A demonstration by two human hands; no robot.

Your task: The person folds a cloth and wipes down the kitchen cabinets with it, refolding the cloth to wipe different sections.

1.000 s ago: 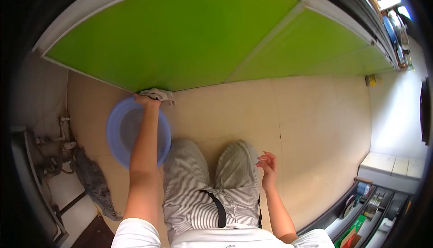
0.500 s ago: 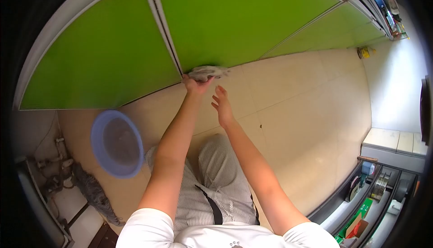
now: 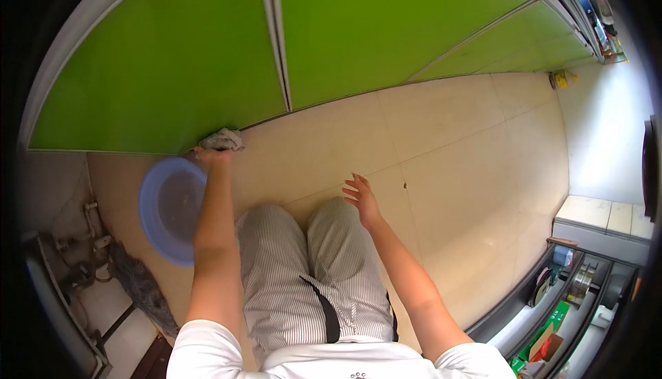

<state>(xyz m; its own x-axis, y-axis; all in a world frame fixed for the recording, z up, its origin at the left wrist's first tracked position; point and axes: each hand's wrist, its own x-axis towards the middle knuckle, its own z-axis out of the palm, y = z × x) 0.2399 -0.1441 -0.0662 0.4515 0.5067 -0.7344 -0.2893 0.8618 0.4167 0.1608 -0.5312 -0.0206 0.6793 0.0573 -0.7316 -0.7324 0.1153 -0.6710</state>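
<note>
A crumpled greyish-white rag (image 3: pixel 223 139) is in my left hand (image 3: pixel 213 154), pressed at the bottom edge of the green cabinet door (image 3: pixel 158 62). Just below and left of that hand stands a blue plastic basin (image 3: pixel 155 224), partly covered by my forearm; it seems to hold some water. My right hand (image 3: pixel 363 198) hovers over the tiled floor near my right knee, fingers spread, touching nothing.
Beige floor tiles (image 3: pixel 469 172) stretch to the right. A dark grey cloth (image 3: pixel 141 286) and pipes (image 3: pixel 89 220) are at the left. An open drawer (image 3: pixel 552 310) with boxes juts out at lower right. A yellow container (image 3: pixel 562 80) stands by the far wall.
My left hand has slid the rag leftward along the cabinet's lower edge, towards the basin. My right hand has drawn back towards my knees and slightly right.
</note>
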